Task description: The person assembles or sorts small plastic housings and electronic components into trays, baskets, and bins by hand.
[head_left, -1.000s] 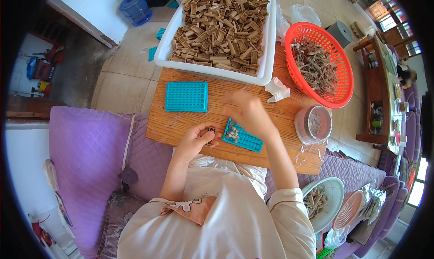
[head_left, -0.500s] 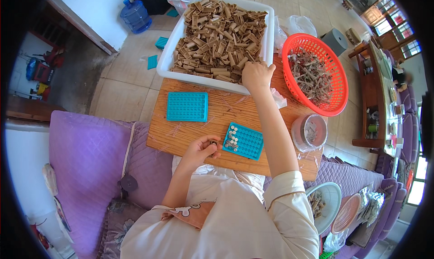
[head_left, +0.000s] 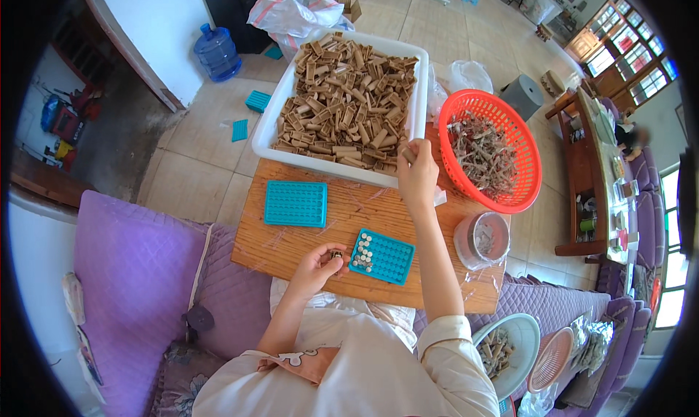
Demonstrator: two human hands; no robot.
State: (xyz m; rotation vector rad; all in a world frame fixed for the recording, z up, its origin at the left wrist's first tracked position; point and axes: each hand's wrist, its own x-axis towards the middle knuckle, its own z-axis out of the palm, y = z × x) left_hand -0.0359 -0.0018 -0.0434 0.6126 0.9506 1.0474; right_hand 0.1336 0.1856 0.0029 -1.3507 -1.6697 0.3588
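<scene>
My right hand [head_left: 418, 175] is at the near right corner of a white plastic tub [head_left: 328, 168], its fingers pinched on a brown half-round casing [head_left: 409, 155]. Many similar brown casings [head_left: 342, 97] fill the tub. Lower on the wooden table [head_left: 251, 251], my left hand [head_left: 314, 271] curls around a small dark part [head_left: 336, 255], whose exact kind is too small to make out. Just right of that hand lies a teal tray [head_left: 393, 260] with rows of pockets, several holding small round silvery discs [head_left: 364, 252]. A second teal tray [head_left: 295, 204] sits to the left.
A red basket [head_left: 530, 144] of thin grey-brown pieces stands right of the tub, with a clear round container [head_left: 473, 242] nearer me. Lower right are a pale green basin [head_left: 528, 344] and a pink basket [head_left: 557, 351]. A blue water bottle [head_left: 218, 53] stands on the floor.
The view has shifted, so the table appears lower. My right hand has drawn back slightly from the casings, and a brown casing now shows between its fingers. My left hand keeps its small part.
</scene>
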